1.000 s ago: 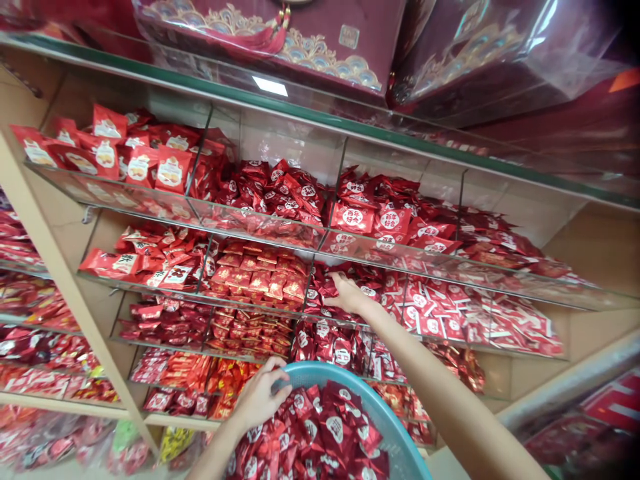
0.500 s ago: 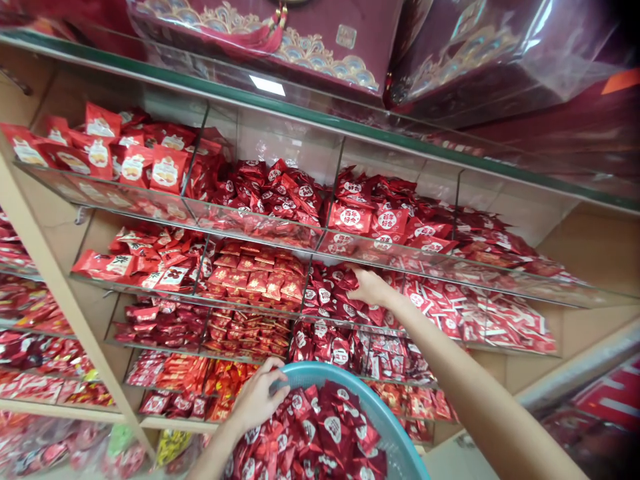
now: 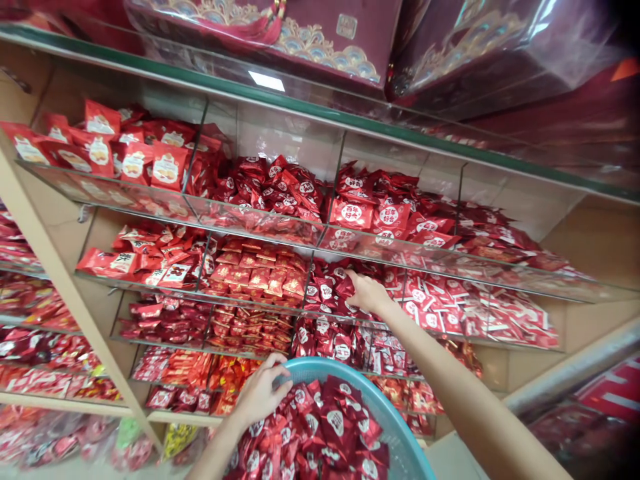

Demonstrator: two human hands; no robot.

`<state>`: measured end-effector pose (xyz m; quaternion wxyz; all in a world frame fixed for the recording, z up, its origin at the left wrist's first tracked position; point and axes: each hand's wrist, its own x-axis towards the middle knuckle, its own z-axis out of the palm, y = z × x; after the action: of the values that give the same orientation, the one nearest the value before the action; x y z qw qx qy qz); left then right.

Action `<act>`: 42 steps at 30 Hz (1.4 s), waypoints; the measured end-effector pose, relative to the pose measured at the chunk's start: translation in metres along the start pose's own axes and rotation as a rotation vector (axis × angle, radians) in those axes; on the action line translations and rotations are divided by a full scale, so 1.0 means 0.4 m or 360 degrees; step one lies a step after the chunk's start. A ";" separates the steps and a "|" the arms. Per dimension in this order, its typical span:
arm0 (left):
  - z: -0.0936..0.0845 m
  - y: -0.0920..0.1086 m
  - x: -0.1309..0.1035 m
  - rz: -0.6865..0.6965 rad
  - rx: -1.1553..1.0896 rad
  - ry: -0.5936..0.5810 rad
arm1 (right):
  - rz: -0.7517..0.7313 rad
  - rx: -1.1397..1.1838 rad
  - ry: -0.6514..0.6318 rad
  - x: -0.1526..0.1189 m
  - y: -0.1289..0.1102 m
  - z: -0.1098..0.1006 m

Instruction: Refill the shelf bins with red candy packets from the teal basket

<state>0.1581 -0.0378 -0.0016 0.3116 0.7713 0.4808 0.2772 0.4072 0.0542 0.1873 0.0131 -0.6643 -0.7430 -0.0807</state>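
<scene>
Your left hand (image 3: 261, 395) grips the rim of the blue basket (image 3: 390, 412), heaped with dark red packets (image 3: 335, 423); a slack hold could let it tip. Farther right, similar packets (image 3: 326, 292) lie in a shelf compartment where your right hand (image 3: 367, 293) reaches, fingers bent, whether holding one I can't tell; a hasty pull could drag some off the edge.
</scene>
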 end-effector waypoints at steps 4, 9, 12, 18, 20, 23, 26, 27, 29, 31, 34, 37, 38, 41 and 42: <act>-0.003 0.005 -0.003 -0.0010 0.0008 -0.0001 | -0.0005 0.0098 0.0023 0.000 0.012 0.004; -0.002 0.003 -0.003 0.0003 0.0008 -0.0002 | -0.0065 0.0566 0.0213 0.005 0.028 -0.002; -0.001 0.000 -0.001 0.0008 0.0005 -0.0005 | -0.0135 0.0928 0.0379 -0.013 0.025 -0.037; -0.001 -0.001 0.005 0.0021 0.0044 -0.0018 | -0.0149 0.1397 0.0330 -0.179 -0.015 -0.097; -0.001 -0.001 0.006 0.0018 0.0055 -0.0027 | -0.0095 0.1434 0.0239 -0.257 -0.020 -0.060; 0.000 -0.001 0.006 0.0025 0.0079 -0.0029 | -0.0039 0.1472 0.0062 -0.370 -0.016 0.050; 0.000 -0.002 0.007 0.0043 0.0103 -0.0036 | 0.0058 0.1478 -0.0201 -0.472 -0.009 0.165; 0.000 -0.002 0.007 0.0044 0.0112 -0.0043 | 0.0074 0.1452 -0.0281 -0.503 -0.008 0.194; 0.001 -0.003 0.008 0.0045 0.0128 -0.0054 | 0.0065 0.1354 -0.0374 -0.557 -0.008 0.232; 0.001 -0.003 0.008 0.0049 0.0143 -0.0048 | 0.0000 0.1220 -0.0443 -0.599 -0.009 0.248; 0.002 -0.002 0.008 0.0044 0.0149 -0.0049 | -0.0088 0.0975 -0.0591 -0.634 -0.018 0.252; 0.002 0.000 0.007 0.0014 0.0135 -0.0055 | -0.0153 0.0726 -0.0721 -0.639 -0.040 0.254; 0.002 0.000 0.007 0.0008 0.0129 -0.0058 | -0.0188 0.0666 -0.0757 -0.637 -0.050 0.257; 0.001 0.002 0.006 0.0004 0.0120 -0.0072 | -0.0288 0.0522 -0.0842 -0.629 -0.076 0.281; 0.001 0.002 0.005 0.0004 0.0118 -0.0072 | -0.0311 0.0478 -0.0841 -0.629 -0.082 0.294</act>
<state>0.1597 -0.0363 -0.0010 0.2932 0.7890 0.4826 0.2422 0.4144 -0.1809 0.0360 -0.0903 -0.5784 -0.7846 0.2043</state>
